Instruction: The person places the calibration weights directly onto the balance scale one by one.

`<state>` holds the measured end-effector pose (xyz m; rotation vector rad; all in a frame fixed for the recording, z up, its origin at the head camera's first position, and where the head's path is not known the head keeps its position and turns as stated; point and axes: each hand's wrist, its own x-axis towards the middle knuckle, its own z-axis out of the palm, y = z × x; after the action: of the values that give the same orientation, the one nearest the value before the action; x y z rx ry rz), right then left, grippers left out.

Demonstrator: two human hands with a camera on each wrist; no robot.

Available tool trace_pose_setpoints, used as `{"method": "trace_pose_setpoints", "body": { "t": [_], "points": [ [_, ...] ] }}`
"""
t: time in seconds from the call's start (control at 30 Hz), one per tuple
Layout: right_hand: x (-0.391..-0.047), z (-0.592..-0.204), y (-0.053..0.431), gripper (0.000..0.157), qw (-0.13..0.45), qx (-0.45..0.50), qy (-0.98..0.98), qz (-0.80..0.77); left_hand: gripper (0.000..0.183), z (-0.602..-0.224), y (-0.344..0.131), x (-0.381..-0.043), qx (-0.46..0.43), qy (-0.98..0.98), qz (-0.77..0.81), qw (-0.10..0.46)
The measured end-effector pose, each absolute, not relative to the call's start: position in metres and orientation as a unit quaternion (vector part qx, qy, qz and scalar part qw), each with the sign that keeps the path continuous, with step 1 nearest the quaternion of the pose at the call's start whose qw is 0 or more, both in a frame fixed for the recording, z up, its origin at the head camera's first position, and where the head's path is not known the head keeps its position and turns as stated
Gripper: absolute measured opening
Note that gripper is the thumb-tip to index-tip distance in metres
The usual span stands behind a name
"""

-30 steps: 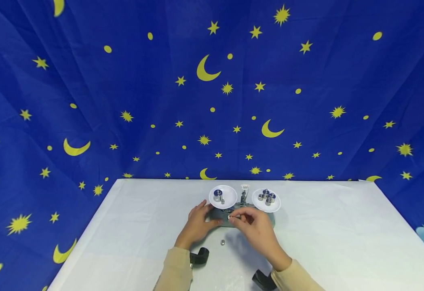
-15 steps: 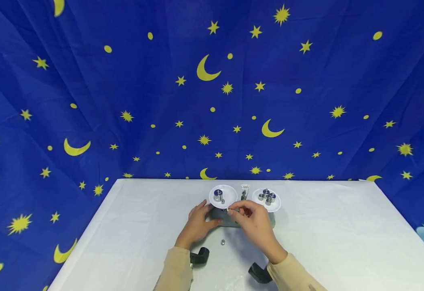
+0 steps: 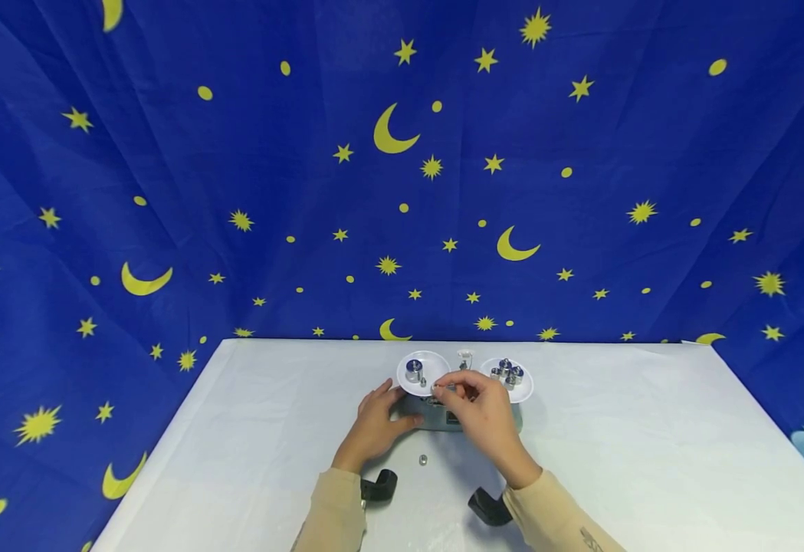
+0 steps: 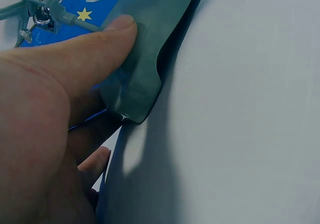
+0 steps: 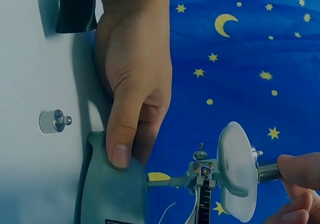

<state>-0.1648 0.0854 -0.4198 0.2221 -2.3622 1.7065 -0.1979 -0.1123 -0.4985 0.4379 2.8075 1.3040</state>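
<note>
A grey-green balance scale (image 3: 434, 416) stands on the table. My left hand (image 3: 372, 428) grips its left end, thumb (image 4: 117, 41) on the base's face and fingers behind. Between my right hand's (image 3: 482, 414) thumb and fingertips is a small metal weight (image 5: 268, 172), pinched right at the surface of the white left pan (image 3: 434, 364). That pan bears a larger cylindrical weight (image 3: 413, 371) and a small knobbed one (image 3: 423, 382). On the right pan (image 3: 523, 392) several metal weights (image 3: 516, 374) stand together, partly hidden by my right hand.
One loose knobbed weight (image 3: 423, 460) stands on the white table (image 3: 650, 445) in front of the scale, between my forearms. Black wrist camera mounts (image 3: 379, 486) stick out inward from both wrists. A blue star-patterned cloth (image 3: 402, 192) hangs behind the table's far edge.
My right hand has risen from in front of the scale's base to the near right edge of the left pan, carrying the weight. The left hand stays on the base.
</note>
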Motion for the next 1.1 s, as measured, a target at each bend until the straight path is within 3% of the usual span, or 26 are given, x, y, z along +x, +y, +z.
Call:
{"method": "trace_pose_setpoints", "body": {
  "t": [1.1],
  "points": [
    [-0.177, -0.426, 0.073, 0.006, 0.183, 0.073, -0.812, 0.549, 0.064, -0.501, -0.113, -0.200, 0.144, 0.897, 0.417, 0.007]
  ]
}}
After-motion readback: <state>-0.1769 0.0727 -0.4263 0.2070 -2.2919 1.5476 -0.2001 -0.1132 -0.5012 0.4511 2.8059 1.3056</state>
